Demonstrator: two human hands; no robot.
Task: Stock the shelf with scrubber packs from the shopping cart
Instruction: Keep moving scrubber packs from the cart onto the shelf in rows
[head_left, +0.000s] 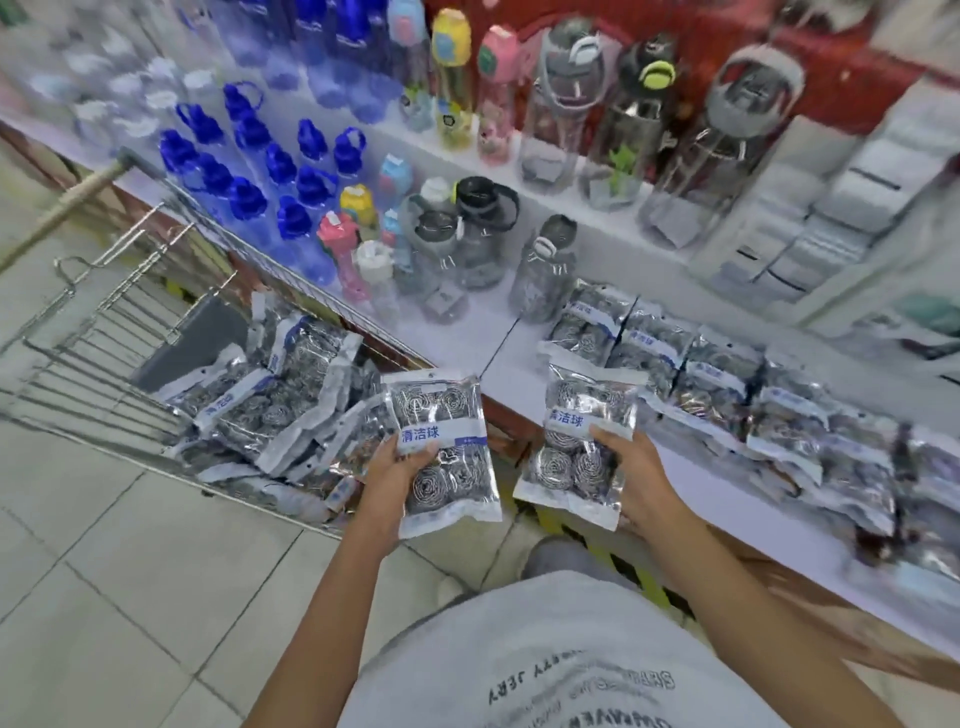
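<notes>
Shop aisle tiles ran pale under the person, and beside them stood a long white shelf (498, 358) against a red back wall, its upper levels crowded with water bottles (566, 119), blue-capped ones (244, 171) to the far side and stacked grey boxes (831, 208) at the other end. On the lowest level a row of scrubber packs (737, 395) already lay overlapping toward the right, leaving a bare white patch just in front of the clear bottles.

Next in size, the wire shopping cart (104, 332) stood hard against the shelf edge, a loose heap of packs (270, 405) still lying in its basket.

Both hands were loaded. The left hand (387, 478) curled round the lower side of one scrubber pack (444, 447), thumb across its label, over the cart's corner. The right hand (631, 467) gripped a second pack (582, 441) from its right edge, just short of the shelf lip.

The risks looked modest but real, as a judgement. The film bags were glossy and held only at one edge, so either could slip out and drop to the floor or back into the cart. Setting the right pack down carelessly could shove the overlapped row along and spill its end packs off the front. Reaching too far into the bare patch could knock the light, tall bottles standing just behind it.
</notes>
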